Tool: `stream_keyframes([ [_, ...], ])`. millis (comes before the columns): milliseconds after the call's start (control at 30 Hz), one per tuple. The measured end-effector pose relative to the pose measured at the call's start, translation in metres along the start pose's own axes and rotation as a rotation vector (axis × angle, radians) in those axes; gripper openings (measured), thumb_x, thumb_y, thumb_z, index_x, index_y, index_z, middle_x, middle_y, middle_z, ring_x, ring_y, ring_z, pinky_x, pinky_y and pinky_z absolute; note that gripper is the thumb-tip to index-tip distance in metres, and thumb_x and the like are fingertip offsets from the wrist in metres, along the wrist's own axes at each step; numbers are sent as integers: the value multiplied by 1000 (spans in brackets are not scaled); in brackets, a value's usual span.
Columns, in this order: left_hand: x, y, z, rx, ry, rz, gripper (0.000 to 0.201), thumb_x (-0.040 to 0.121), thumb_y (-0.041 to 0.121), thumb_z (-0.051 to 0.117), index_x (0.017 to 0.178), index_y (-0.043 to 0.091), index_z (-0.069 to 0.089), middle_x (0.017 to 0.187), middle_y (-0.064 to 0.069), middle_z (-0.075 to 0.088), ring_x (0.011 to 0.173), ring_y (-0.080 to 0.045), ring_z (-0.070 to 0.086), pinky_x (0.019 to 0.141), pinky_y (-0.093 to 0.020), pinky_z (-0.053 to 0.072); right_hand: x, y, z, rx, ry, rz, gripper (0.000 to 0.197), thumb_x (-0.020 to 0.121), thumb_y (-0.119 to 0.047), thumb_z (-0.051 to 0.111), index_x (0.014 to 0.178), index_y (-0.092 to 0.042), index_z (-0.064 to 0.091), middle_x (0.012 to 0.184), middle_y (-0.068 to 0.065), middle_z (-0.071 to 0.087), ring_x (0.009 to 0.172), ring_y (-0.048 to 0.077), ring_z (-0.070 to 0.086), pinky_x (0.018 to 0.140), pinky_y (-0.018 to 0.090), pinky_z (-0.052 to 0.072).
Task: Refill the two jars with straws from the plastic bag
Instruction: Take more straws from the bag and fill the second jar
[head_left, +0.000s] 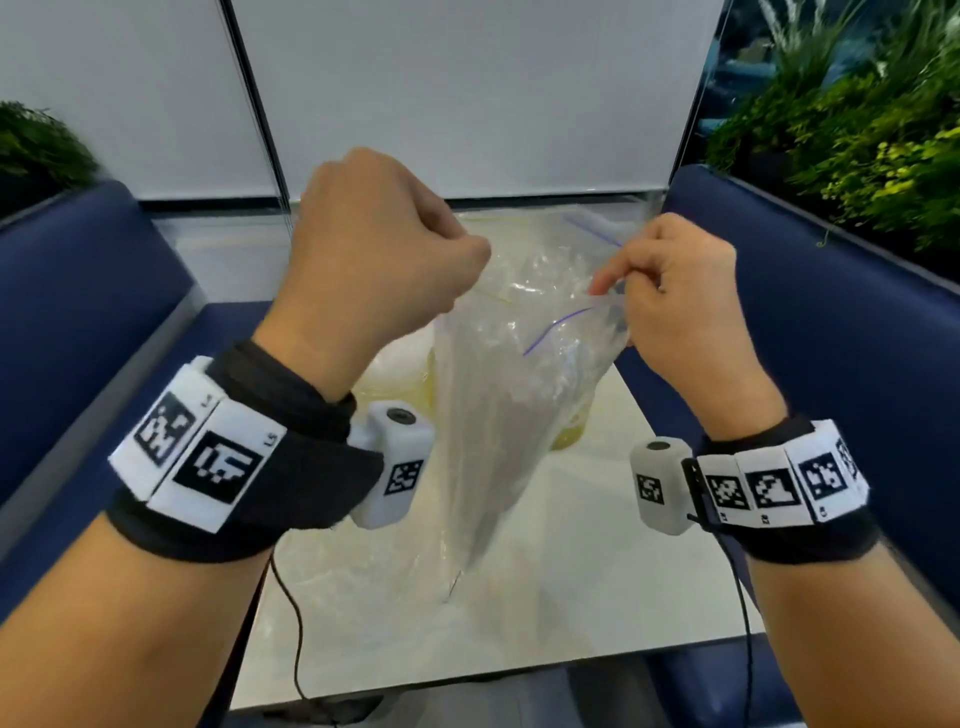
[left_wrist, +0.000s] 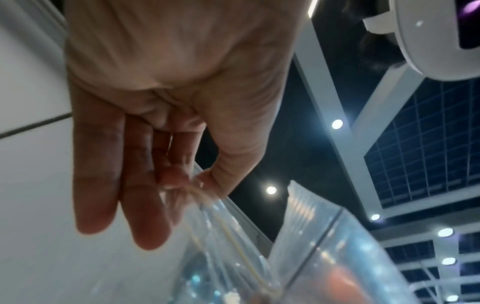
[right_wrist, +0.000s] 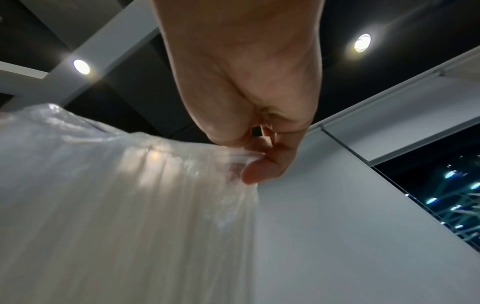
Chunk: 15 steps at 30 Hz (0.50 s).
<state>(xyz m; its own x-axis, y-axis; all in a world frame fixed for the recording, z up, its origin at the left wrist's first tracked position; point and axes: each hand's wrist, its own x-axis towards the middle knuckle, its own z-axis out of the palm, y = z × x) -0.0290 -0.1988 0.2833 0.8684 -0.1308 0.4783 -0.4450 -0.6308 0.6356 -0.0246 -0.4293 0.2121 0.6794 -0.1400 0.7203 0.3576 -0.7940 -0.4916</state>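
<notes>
both hands hold the clear plastic bag (head_left: 498, 395) up over the white table (head_left: 571, 597): left hand (head_left: 374, 270) pinches its rim at ten o'clock, right hand (head_left: 675, 306) at two. straws inside look blurred, perhaps yellowish.

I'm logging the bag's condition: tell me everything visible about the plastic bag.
The plastic bag is clear and crinkled, with a thin blue line near its mouth. It hangs upright above the table, held up by the left hand and the right hand, which pinch its top edge at opposite sides. Pale straw-like lines show through it.
</notes>
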Motion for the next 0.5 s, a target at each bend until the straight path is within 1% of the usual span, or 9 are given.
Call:
stream_keyframes([
  [67, -2, -11, -5, 123, 22, 26, 19, 74, 13, 61, 70, 17, 79, 63, -1, 72, 62, -15, 67, 59, -25, 55, -2, -2, 9, 11, -80, 117, 39, 88, 4, 43, 88, -11, 78, 86, 3, 58, 75, 24, 62, 67, 41, 56],
  [133, -4, -30, 1, 261, 6, 10, 27, 77, 6, 57, 81, 18, 80, 82, 5, 67, 75, -15, 61, 68, -28, 50, -5, -1, 23, -18, -213, 211, 33, 90, -1, 48, 98, -14, 77, 83, -7, 57, 72, 19, 64, 73, 43, 59],
  [200, -3, -52, 10, 356, -42, -23, 33, 83, 1, 52, 95, 16, 79, 110, 1, 61, 95, -24, 60, 79, -37, 49, -8, -3, 34, -73, -342, 233, 26, 89, -10, 58, 106, -19, 76, 83, -11, 58, 69, 13, 60, 81, 42, 59],
  [233, -4, -61, 13, 393, -78, -35, 36, 86, 1, 50, 104, 16, 77, 121, 0, 61, 105, -28, 60, 86, -43, 51, -8, -5, 38, -84, -399, 228, 23, 88, -18, 66, 108, -24, 75, 85, -9, 60, 71, 12, 59, 84, 40, 57],
  [267, -4, -68, 13, 425, -117, -48, 38, 87, 3, 49, 112, 17, 75, 128, 0, 61, 112, -31, 60, 90, -46, 51, -8, -7, 40, -98, -454, 225, 25, 85, -30, 73, 110, -28, 74, 87, -8, 62, 74, 11, 59, 85, 37, 56],
  [333, -5, -75, 12, 466, -172, -90, 43, 84, 10, 55, 123, 21, 70, 132, 1, 64, 117, -30, 60, 91, -43, 52, -8, -7, 43, -139, -563, 236, 41, 77, -49, 80, 115, -36, 72, 85, -8, 65, 78, 8, 62, 83, 33, 55],
  [367, -6, -76, 12, 480, -183, -107, 45, 81, 14, 60, 124, 23, 69, 130, 1, 66, 117, -29, 61, 88, -40, 51, -8, -7, 45, -146, -609, 249, 46, 74, -51, 82, 117, -39, 70, 84, -8, 65, 77, 7, 62, 81, 34, 57],
  [433, -8, -78, 13, 502, -197, -120, 49, 77, 15, 66, 125, 26, 68, 128, 2, 66, 114, -29, 61, 83, -37, 48, -12, -3, 50, -134, -666, 279, 51, 75, -42, 84, 123, -42, 67, 83, -10, 61, 70, 7, 60, 78, 34, 59],
  [500, -10, -82, 14, 525, -228, -135, 53, 78, 12, 63, 128, 30, 66, 132, 1, 64, 116, -30, 60, 85, -38, 47, -18, 3, 55, -192, -672, 265, 52, 81, -26, 81, 127, -42, 65, 83, -18, 52, 71, 9, 53, 73, 24, 53],
])
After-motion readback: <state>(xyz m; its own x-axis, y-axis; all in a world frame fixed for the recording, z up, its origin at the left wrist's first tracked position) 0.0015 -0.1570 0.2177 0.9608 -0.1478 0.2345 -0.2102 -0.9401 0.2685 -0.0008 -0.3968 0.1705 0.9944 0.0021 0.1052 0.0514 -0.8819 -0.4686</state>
